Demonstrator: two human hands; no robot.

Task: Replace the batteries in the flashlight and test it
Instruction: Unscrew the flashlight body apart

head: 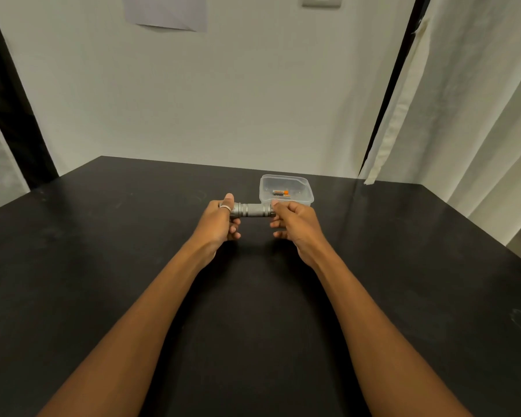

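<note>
A grey metal flashlight is held level above the black table, lying left to right between my hands. My left hand, with a ring on the thumb, grips its left end. My right hand pinches its right end with thumb and fingers. Just behind the flashlight stands a clear plastic container holding batteries with orange ends.
A white wall rises behind the table, with a sheet of paper and a switch plate high up. Pale curtains hang at the right, close to the table's right edge. A dark post stands at the left.
</note>
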